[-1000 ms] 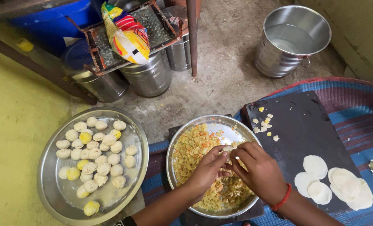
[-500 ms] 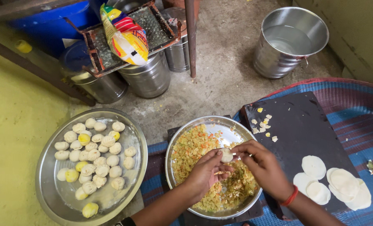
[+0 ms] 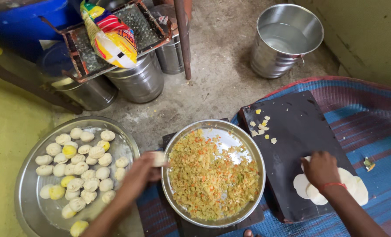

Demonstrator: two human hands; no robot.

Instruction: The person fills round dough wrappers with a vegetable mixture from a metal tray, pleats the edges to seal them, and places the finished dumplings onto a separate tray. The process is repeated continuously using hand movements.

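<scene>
Between tray [image 3: 28,206] and filling bowl [image 3: 252,149], left hand [image 3: 140,173] holds dumpling [image 3: 159,158].

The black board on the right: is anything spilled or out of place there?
A few loose yellowish crumbs lie scattered at the far corner of the black board, apart from the pan of filling. It looks like a minor spill. The dough discs sit stacked under the right hand; nothing else stands out.

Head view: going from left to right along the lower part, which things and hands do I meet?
Tray of dumplings → left hand holding a dumpling → bowl of filling → black board → right hand on dough discs.
</scene>
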